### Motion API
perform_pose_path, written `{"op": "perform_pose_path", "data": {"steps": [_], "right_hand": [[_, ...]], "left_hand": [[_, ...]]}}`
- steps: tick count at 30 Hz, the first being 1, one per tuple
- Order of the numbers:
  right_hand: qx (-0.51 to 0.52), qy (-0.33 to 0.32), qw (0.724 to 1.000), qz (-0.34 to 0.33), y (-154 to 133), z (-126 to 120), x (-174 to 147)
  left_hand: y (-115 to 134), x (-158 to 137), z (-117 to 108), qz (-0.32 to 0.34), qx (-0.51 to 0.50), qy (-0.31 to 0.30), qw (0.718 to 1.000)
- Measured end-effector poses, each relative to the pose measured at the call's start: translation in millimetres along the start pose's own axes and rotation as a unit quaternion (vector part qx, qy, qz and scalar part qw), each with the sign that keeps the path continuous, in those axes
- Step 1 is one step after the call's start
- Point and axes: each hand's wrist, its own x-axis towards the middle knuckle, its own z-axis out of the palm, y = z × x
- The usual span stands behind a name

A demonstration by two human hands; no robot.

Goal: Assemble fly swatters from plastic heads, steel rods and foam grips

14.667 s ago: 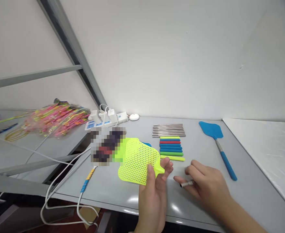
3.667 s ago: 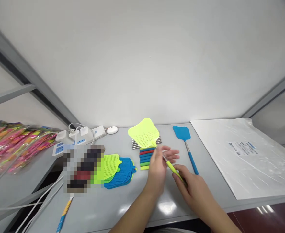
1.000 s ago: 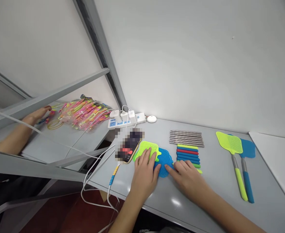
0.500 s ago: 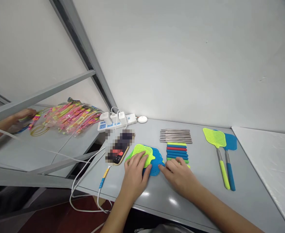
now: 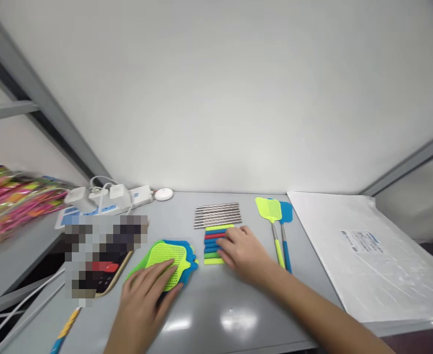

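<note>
My left hand (image 5: 146,300) lies with its fingers stretched out over a pile of fly swatter heads. A yellow-green swatter head (image 5: 168,258) is on top, with blue swatter heads (image 5: 190,246) beneath it. My right hand (image 5: 245,253) is over a row of coloured handle grips (image 5: 211,242), fingers loosely bent and apart, fingertips touching or just above the grips' right ends. Behind the grips lies a row of thin metal rods (image 5: 217,215). To the right are a yellow-green fly swatter (image 5: 270,210) and a blue fly swatter (image 5: 286,212), each with metal shaft and grip.
A phone (image 5: 106,275), partly blurred out, lies at the left with a cable. Behind it are a power strip (image 5: 140,195) with chargers and a white round device (image 5: 164,194). A white wrapped sheet (image 5: 320,236) covers the right side. Bagged colourful items (image 5: 13,206) lie far left.
My right hand has left the neck side of the swatter heads and moved over the grips. My left hand stays on the pile. The view has turned right.
</note>
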Motion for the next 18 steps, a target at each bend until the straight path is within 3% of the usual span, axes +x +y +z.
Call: {"op": "perform_pose_path", "data": {"steps": [5,8,14,18], "right_hand": [[0.001,0.001,0.996,0.087,68,-2,24],[0.026,-0.003,0.994,0.108,95,3,45],[0.062,-0.033,0.993,0.092,117,24,89],[0.079,-0.052,0.993,0.065,121,35,106]], "left_hand": [[-4,2,1,0.031,-0.016,0.022,0.999],[1,7,-7,0.007,0.0,0.065,0.998],[16,19,-32,-0.077,0.047,0.183,0.979],[53,28,-35,-0.012,-0.009,0.166,0.986]]}}
